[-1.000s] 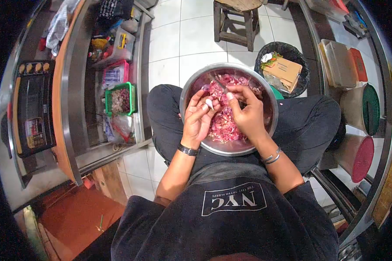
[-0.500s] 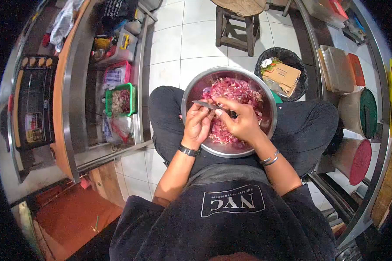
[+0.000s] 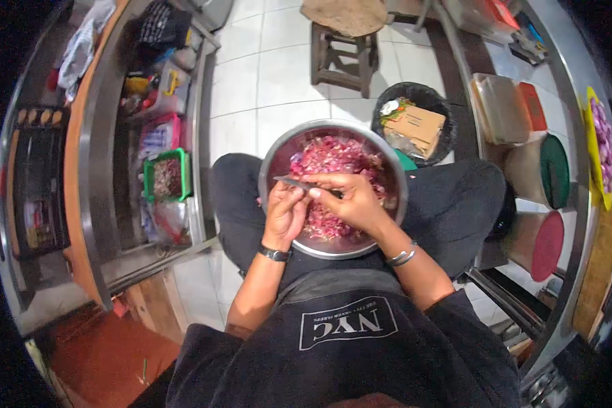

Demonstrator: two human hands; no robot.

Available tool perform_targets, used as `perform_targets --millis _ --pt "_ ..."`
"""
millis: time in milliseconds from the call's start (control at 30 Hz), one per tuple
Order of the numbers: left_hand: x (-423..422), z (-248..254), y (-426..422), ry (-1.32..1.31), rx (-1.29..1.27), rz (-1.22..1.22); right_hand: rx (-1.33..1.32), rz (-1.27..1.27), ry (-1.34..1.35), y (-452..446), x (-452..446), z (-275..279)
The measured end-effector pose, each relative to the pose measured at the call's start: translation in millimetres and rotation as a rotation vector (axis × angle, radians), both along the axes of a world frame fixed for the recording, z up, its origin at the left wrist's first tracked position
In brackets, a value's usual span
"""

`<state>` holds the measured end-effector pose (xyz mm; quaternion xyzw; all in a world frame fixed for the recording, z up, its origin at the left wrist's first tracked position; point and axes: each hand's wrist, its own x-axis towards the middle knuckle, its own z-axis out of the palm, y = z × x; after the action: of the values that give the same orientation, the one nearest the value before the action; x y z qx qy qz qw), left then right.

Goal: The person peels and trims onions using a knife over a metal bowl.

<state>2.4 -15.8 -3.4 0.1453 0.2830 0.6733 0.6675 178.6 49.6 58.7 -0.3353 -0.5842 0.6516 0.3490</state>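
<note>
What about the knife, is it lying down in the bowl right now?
No, the right hand holds the knife up above the bowl, its blade at the left hand.

Right fingers (image 3: 331, 179): gripping a small knife (image 3: 292, 182)
Left fingers (image 3: 291, 198): curled by the blade
Metal bowl (image 3: 275, 165): below all fingers, holding reddish pieces (image 3: 336, 155)
Black bin (image 3: 447, 129): ahead of fingers, rightward

Since a second ago, the knife (image 3: 294, 181) has swung across the left fingers (image 3: 289, 197)

There are two hands (image 3: 283, 212) (image 3: 360, 204), one knife (image 3: 295, 183), one bowl (image 3: 275, 158).
</note>
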Motion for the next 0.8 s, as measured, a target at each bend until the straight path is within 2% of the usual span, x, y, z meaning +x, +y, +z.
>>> perform_targets --millis 67,100,200,300,333,400,433,567,633,733,800 --pt "1.8 4.0 -0.7 0.099 -0.024 0.013 0.160 -0.063 -0.095 -2.7 0.1 -11.4" --pt "12.2 24.5 4.2 0.168 -0.090 0.049 0.160 -0.097 -0.112 -4.1 0.2 -13.8" --pt "4.1 2.4 -1.8 0.176 -0.001 -0.039 0.157 -0.244 -0.023 -2.9 -3.7 -17.1" --pt "9.6 11.8 0.8 0.210 -0.016 0.028 0.130 -0.291 -0.262 1.9 -1.2 -17.9" --pt "9.3 14.3 1.6 0.187 -0.033 0.054 0.177 -0.355 -0.232 -0.2 -3.7 -14.8" --pt "7.3 10.4 1.3 0.180 -0.016 0.041 0.170 -0.251 -0.413 0.6 3.7 -5.3" --pt "6.8 9.0 1.4 0.188 -0.017 0.042 0.267 -0.279 -0.383 1.3 4.0 -4.8" --pt "6.0 3.0 -2.3 0.187 -0.021 -0.005 0.389 -0.207 -0.261 -1.4 8.9 12.3" --pt "7.2 2.5 -1.9 0.187 0.002 -0.028 0.408 -0.033 -0.252 -1.4 8.4 3.6" --pt "11.2 13.4 -3.7 0.214 0.016 -0.048 0.301 -0.086 -0.332 -7.0 7.7 16.6" --pt "10.0 17.0 -6.8 0.228 -0.057 -0.072 0.445 -0.219 -0.326 -3.0 20.5 40.1"
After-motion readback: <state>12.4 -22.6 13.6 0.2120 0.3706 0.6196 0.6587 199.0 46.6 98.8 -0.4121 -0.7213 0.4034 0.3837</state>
